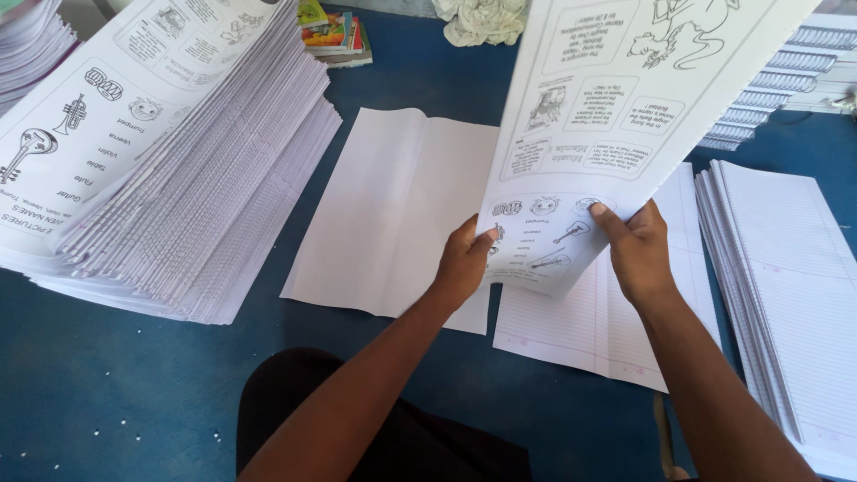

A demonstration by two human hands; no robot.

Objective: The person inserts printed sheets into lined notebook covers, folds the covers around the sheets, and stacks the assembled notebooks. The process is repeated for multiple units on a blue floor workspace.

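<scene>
Printed sheet (616, 98): centre to upper right of the frame, lifted and tilted, its lower edge in both my hands.
Tall printed stack (170, 152): upper left, fanned, well apart from my hands.
Blank folded sheet (393, 214): centre, flat on the blue table (116, 393).
Left hand (464, 263): thumb and fingers pinch the sheet's lower left corner.
Right hand (638, 250): thumb on top, fingers beneath, pinching the lower right edge.
Ruled pages (786, 295): right side, stacked.
Handling: I judge an even, light grip avoids creasing.
</scene>
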